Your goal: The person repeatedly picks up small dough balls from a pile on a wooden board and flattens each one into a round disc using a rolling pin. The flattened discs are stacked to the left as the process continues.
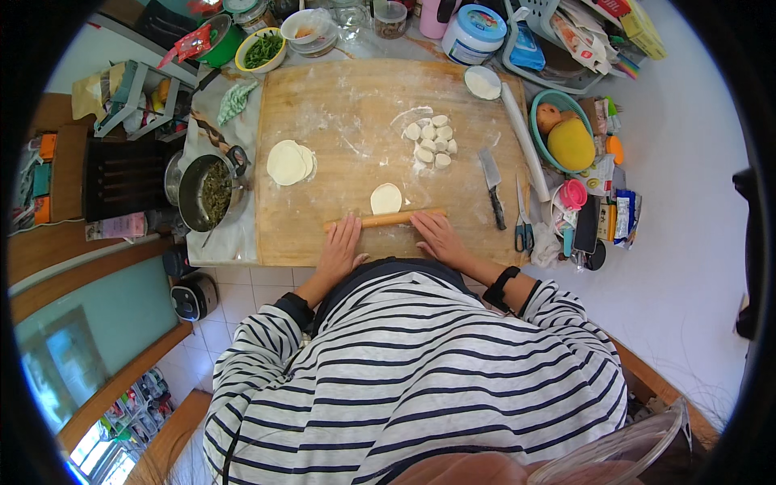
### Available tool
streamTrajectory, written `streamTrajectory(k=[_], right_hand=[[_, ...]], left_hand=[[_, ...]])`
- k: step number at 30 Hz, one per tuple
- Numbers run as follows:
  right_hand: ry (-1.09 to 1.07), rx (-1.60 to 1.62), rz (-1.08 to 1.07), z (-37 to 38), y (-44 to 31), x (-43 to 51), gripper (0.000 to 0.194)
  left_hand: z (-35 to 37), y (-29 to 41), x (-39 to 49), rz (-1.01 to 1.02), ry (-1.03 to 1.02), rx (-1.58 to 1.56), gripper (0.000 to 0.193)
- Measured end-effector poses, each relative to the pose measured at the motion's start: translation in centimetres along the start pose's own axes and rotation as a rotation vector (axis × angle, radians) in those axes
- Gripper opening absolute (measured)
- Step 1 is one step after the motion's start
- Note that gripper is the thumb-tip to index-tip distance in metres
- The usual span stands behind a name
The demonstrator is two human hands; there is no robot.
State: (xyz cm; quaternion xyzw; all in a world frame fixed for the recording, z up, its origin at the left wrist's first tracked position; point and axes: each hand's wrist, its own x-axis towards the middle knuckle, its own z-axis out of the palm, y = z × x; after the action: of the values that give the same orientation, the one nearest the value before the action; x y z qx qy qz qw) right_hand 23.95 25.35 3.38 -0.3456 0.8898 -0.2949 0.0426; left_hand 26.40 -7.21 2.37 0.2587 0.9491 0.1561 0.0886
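My left hand lies over the left end of a wooden rolling pin, fingers stretched across it. My right hand rests on the pin's right part in the same way. Just beyond the pin, a thin round dough wrapper lies flat, its near edge against or under the wood. Several rolled wrappers overlap in a stack at the left of the floured wooden board. Several small floured dough pieces sit grouped right of the board's middle.
A cleaver and scissors lie at the right. A metal pot of dark green filling stands left of the board. A bowl of flour, a bowl of chopped greens and a teal fruit basket line the edges.
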Motion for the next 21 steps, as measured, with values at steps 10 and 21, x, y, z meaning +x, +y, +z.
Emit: streamTrajectory(k=[10,21], right_hand=[[0.150,-0.134,0.025,0.0,1.5,4.8,0.033],[0.230,0.007,0.146,-3.0,0.6,-1.2,0.039]], left_hand=[[-2.0,-1.5,8.7,-0.155,0.144,-0.472,0.033],[-2.9,-0.5,17.2,-0.073,0.089,-0.392,0.011]])
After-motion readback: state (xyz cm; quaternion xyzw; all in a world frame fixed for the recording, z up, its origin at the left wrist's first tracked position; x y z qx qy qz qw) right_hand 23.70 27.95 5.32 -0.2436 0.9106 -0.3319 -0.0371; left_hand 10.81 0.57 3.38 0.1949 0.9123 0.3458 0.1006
